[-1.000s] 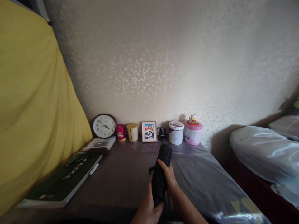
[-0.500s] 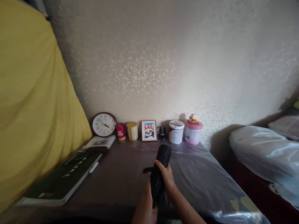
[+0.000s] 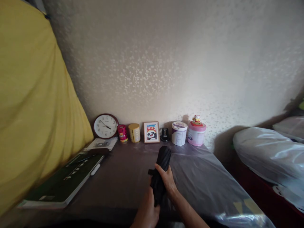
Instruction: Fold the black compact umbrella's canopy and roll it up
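Observation:
A folded black umbrella (image 3: 164,155) is held upright at a slant above the near middle of the table. My right hand (image 3: 167,179) wraps round its middle from the right, the thumb lying across the front. Lower down, my left hand (image 3: 148,205) closes round the bottom end from the left; some of its fingers are hidden behind the umbrella. A short black strap (image 3: 151,172) sticks out to the left of the umbrella, just above my left hand.
Along the wall on the table (image 3: 123,190) stand a clock (image 3: 105,126), a pink tin (image 3: 122,133), a yellow tin (image 3: 134,133), a panda picture (image 3: 151,132), a black device (image 3: 164,135) and two tubs (image 3: 179,134). Left lies a green book (image 3: 64,180); right, plastic-wrapped bundles (image 3: 270,155).
The umbrella has shifted slightly left, along with my right hand. My left hand has moved a little on the lower end, and the strap now looks shorter and nearer the umbrella.

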A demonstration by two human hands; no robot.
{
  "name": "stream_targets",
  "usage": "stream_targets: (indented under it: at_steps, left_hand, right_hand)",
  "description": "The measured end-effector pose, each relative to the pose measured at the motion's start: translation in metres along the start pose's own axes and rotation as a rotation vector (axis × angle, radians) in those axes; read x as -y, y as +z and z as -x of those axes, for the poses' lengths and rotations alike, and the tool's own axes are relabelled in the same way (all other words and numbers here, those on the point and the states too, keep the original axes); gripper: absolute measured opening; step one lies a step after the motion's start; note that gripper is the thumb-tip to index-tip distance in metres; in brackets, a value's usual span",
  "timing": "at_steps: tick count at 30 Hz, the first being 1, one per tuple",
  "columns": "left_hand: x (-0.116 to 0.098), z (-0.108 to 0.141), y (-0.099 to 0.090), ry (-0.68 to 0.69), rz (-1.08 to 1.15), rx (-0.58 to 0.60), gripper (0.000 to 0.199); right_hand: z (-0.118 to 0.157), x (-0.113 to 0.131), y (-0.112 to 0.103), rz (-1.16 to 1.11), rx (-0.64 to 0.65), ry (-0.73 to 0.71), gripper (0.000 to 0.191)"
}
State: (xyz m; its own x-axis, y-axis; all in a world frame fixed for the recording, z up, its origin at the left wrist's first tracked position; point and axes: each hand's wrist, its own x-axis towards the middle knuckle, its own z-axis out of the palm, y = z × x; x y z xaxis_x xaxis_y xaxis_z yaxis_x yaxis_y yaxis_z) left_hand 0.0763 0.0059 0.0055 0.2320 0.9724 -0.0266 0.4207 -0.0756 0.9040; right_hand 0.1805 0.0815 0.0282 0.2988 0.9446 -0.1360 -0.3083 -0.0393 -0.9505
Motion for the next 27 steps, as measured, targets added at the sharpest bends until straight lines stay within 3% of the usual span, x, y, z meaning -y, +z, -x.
stream_targets:
  at_steps: [3,5,7,9,11,15,17,19,24,27]
  left_hand:
    - [-0.006,0.001,-0.009,0.095,-0.126,-0.051,0.095]
    - [-0.018,0.003,-0.017,-0.013,0.065,0.106,0.105]
    - [-0.028,0.004,-0.023,-0.159,0.240,0.205,0.099]
    - [-0.032,0.003,-0.025,-0.207,0.268,0.172,0.089]
    - [-0.026,0.000,-0.024,-0.167,0.187,0.076,0.081]
    - [0.004,-0.010,-0.023,0.146,-0.115,-0.161,0.073]
    - [0.015,-0.011,-0.025,0.189,-0.220,-0.156,0.072]
    - [0.021,-0.009,-0.028,0.148,-0.289,-0.109,0.073]
    - [0.018,-0.003,-0.033,0.087,-0.403,-0.034,0.071]
    - [0.017,-0.002,-0.036,0.065,-0.443,-0.026,0.067]
  right_hand:
    - [0.001,-0.003,0.002,-0.034,-0.025,0.006,0.052]
    - [0.001,-0.003,0.002,-0.049,-0.024,0.025,0.053]
    - [0.001,-0.002,0.002,-0.043,-0.014,0.033,0.052]
    - [-0.001,-0.001,0.001,-0.007,-0.006,0.012,0.050]
    - [-0.003,-0.001,-0.002,0.087,-0.004,-0.056,0.046]
    - [-0.006,-0.009,-0.009,0.299,-0.032,-0.217,0.038]
    - [-0.006,-0.016,-0.010,0.323,-0.042,-0.240,0.038]
    - [-0.006,-0.022,-0.011,0.385,-0.030,-0.277,0.041]
    - [-0.004,-0.030,-0.014,0.602,0.186,-0.478,0.017]
    - [-0.003,-0.029,-0.020,0.605,0.347,-0.619,0.023]
